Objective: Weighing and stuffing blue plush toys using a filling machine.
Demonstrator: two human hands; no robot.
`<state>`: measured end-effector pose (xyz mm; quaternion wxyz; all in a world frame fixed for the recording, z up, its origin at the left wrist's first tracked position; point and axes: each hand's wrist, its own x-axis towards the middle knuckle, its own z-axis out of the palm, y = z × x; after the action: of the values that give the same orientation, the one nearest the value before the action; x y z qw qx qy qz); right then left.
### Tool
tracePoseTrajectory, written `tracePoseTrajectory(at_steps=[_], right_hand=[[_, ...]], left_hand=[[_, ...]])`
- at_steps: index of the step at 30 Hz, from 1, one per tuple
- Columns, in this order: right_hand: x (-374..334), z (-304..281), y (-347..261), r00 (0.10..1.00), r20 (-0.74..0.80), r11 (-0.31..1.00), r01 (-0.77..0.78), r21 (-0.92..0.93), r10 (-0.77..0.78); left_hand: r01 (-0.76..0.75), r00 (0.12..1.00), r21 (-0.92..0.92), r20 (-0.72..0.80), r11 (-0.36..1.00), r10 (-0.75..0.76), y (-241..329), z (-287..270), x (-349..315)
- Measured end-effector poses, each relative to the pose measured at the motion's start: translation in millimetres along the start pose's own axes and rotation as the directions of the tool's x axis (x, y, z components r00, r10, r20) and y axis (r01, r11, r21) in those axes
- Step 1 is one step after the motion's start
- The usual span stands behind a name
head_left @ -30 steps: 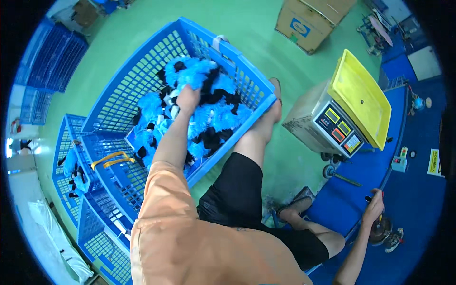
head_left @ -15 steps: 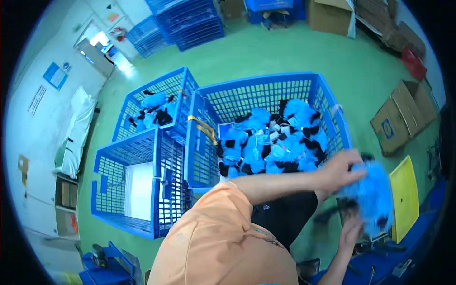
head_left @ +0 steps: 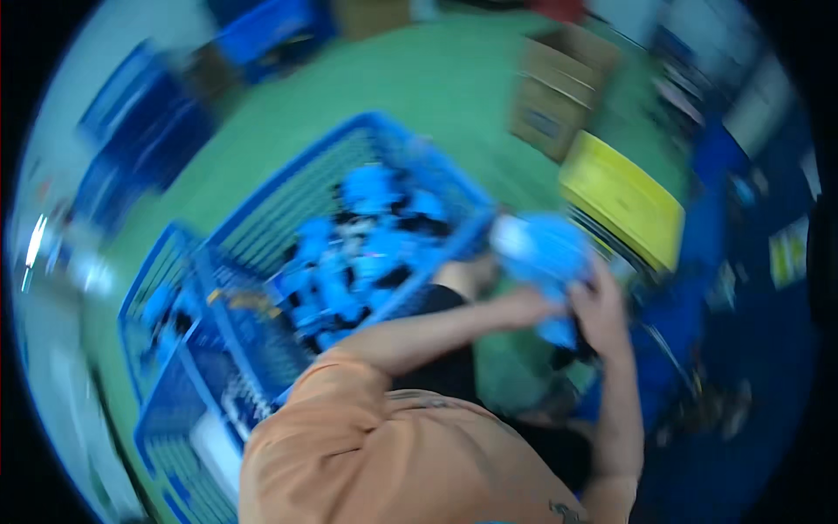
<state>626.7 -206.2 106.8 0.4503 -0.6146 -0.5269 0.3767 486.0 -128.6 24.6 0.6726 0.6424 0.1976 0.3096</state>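
Hands (head_left: 601,307) on 1 blue plush piece (head_left: 546,251)

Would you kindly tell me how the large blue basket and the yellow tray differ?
The large blue basket has latticed walls; the yellow tray looks solid. The basket appears larger and deeper, the tray smaller and shallower. The basket is left of the held blue fluffy piece, the tray to its right. Both are open-topped.

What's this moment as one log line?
left hand: on blue piece | right hand: on same piece | large blue basket: holds blue-and-black pieces | image: blurred
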Motion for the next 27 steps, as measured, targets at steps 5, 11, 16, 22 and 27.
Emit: tracePoseTrajectory(at_steps=[5,11,16,22,27], right_hand=[[-63,-41,31,0.879,-0.471,0.966,0.181,0.186,-0.074],[-131,-35,119,0.597,-0.66,0.88,-0.195,0.433,0.456],[-104,-13,130,0.706,-0.625,0.899,-0.039,0.436,0.334],[-75,-21,101,0.714,-0.689,0.945,0.127,0.3,0.123],[-71,-27,125,0.618,-0.776,0.922,0.217,0.321,0.125]], left_hand=[[0.354,0.899,-0.598,0.007,0.719,-0.437,8,5,34],[0.46,0.845,-0.853,0.337,0.244,-0.415,-26,27,60],[0.536,0.83,-0.813,0.46,0.228,-0.315,-33,32,52],[0.457,0.885,-0.8,0.364,0.39,-0.29,-40,33,38],[0.407,0.894,-0.812,0.26,0.419,-0.365,-50,39,38]])
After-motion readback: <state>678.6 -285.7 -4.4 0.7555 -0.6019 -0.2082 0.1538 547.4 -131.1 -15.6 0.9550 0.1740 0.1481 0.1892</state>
